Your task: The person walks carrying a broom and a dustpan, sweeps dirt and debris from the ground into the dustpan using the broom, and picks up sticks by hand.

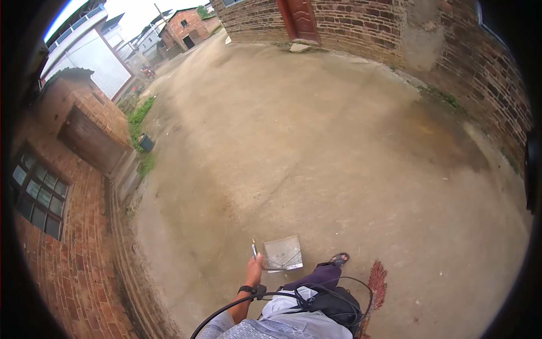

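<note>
My left hand (255,270) is closed round a slim grey handle (254,248) with a pale, narrow tip poking out above the fingers. Just right of that hand is a flat, squarish grey dustpan (283,251), low over the concrete, with a thin dark rod across its lower part. The handle seems to belong to it, though the join is hard to make out. A broom (377,284) with reddish bristles shows to the right of my body; its handle runs down out of sight. My right hand is not in view.
Concrete ground (271,130) stretches ahead. A brick wall with a window (39,192) runs along the left, near a dark bucket (146,142). Another brick building with a red door (298,21) borders the far and right side. Black cables (361,282) loop at my waist.
</note>
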`<state>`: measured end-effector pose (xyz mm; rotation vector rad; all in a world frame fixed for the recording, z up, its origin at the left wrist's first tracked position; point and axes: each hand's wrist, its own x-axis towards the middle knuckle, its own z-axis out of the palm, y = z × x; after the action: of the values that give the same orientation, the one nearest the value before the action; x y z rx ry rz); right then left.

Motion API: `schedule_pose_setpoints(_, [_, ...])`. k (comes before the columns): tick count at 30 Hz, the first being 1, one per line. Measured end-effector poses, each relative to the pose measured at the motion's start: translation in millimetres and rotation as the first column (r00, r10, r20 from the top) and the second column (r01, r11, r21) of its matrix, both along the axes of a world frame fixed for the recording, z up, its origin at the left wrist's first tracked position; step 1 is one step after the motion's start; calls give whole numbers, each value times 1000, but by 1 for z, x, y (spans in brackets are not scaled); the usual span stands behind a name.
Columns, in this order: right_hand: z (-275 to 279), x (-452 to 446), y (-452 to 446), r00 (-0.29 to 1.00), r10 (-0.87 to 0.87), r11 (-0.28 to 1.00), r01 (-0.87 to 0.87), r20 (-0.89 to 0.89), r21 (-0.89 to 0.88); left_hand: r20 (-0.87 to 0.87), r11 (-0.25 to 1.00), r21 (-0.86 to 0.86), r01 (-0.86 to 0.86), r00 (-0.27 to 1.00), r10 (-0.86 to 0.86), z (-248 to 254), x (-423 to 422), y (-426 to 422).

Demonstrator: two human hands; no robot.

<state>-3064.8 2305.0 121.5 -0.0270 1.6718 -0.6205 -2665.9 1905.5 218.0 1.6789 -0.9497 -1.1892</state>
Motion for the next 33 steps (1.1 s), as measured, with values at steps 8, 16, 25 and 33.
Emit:
schedule_pose_setpoints(8, [-1, -193, -5, 997, -78, 996, 78, -8, 50, -36, 991, 39, 125, 992, -124, -51, -251, -73])
schedule_pose_setpoints(16, [11, -361, 14, 988, -150, 985, 147, 33, 85, 9, 929, 14, 370, 929, -370, 13, -495, -97])
schedule_pose_setpoints(25, [1, -553, 108, 983, -158, 980, 145, 90, 137, 155, 877, -45, 478, 871, -467, 84, -720, -13])
schedule_pose_setpoints(33, [-48, -691, 209, 766, -618, 782, 621, 176, 42, 135, 843, 35, 537, 833, -536, 96, -934, 28])
